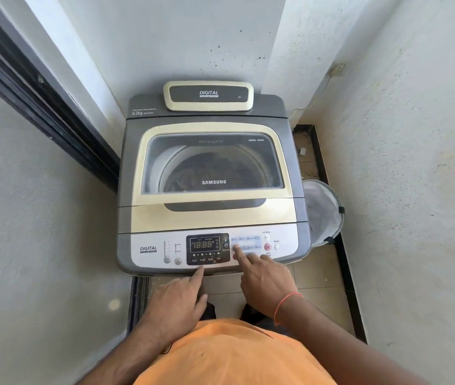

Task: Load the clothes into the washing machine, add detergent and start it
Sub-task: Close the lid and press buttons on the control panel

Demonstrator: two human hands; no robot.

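Note:
A grey and cream top-loading washing machine (148, 218) stands in a narrow corner with its glass lid (212, 162) down. Dark clothes (193, 176) show dimly through the glass in the drum. The display (205, 243) on the front control panel (148, 259) is lit. My right hand (265, 282) presses its straight index fingertip on a panel button just right of the display, left of the red start button (267, 247). My left hand (176, 301) touches the panel's front edge below the display with its index finger. Neither hand holds anything.
A white mesh laundry basket (322, 209) stands on the floor at the machine's right side, against the right wall (401, 162). A dark sliding door frame (40, 107) runs along the left. Walls close in behind and on both sides; tiled floor (317, 276) lies under me.

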